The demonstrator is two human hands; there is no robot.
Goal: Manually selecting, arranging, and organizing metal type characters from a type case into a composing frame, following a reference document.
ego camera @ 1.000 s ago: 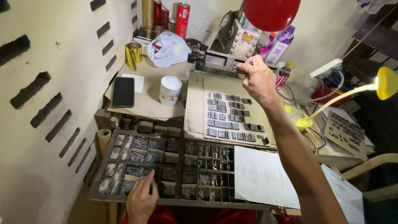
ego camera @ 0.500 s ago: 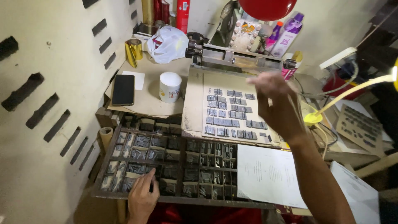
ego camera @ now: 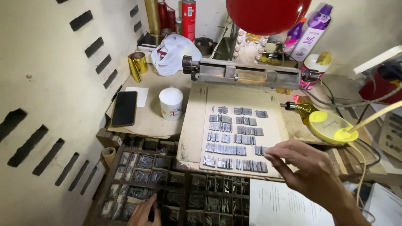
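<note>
My right hand (ego camera: 307, 167) hovers over the near right corner of the board of metal type (ego camera: 236, 138), its fingers (ego camera: 278, 152) loosely spread and slightly curled, tips at the last pieces of the bottom rows; I cannot tell whether they pinch one. My left hand (ego camera: 144, 213) is down in the wooden type case (ego camera: 167, 184), just in front of the board, fingers pressed together and dipped into a compartment at its near left; what they hold is hidden.

Behind the board lies a long metal bar with knobs (ego camera: 247, 73), across its far edge. Left of the board stand a white cup (ego camera: 171, 103) and, further left, a dark phone (ego camera: 124, 108) on the cardboard-covered bench (ego camera: 142, 125). A gold foil roll (ego camera: 137, 65) and a crumpled white bag (ego camera: 173, 52) sit beyond those. Right of the board is a yellow lamp head (ego camera: 331, 125). A printed sheet (ego camera: 284, 203) lies in front of the board, under my right wrist. Behind the bar: a red can (ego camera: 189, 14), purple bottles (ego camera: 312, 31), and a red balloon (ego camera: 268, 14) overhead.
</note>
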